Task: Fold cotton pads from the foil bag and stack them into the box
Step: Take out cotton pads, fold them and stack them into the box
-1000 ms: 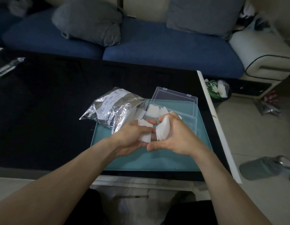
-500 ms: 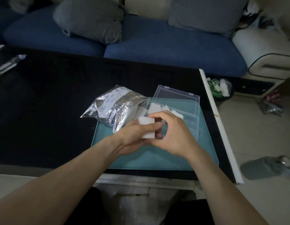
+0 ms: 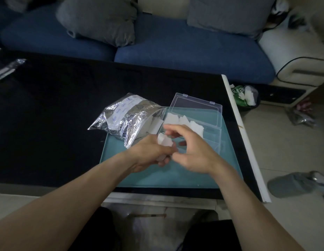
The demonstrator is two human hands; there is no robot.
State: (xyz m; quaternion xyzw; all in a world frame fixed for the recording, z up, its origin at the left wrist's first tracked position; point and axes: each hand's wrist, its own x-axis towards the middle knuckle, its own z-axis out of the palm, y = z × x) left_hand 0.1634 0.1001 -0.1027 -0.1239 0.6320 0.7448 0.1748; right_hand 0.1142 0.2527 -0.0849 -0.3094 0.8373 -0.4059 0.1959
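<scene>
My left hand (image 3: pixel 150 153) grips a white cotton pad (image 3: pixel 164 141) above the teal tray (image 3: pixel 175 176). Just to its right, my right hand (image 3: pixel 194 149) hovers with loosely curled fingers and nothing visible in it, its fingertips close to the pad. Behind the hands stands a clear plastic box (image 3: pixel 213 136) with its lid (image 3: pixel 197 109) swung open at the back. Several folded white pads (image 3: pixel 183 121) lie inside the box. The crumpled silver foil bag (image 3: pixel 125 116) lies at the tray's far left corner, its mouth facing the box.
The tray sits on a black table (image 3: pixel 48 124) with a white right edge (image 3: pixel 246 142). A blue sofa (image 3: pixel 175 49) with grey cushions runs behind. On the floor to the right are a small bin (image 3: pixel 246 96) and a grey slipper (image 3: pixel 293 183).
My right hand held a folded pad a second ago and now shows none, after reaching toward the box. My left hand keeps its pad and has barely moved.
</scene>
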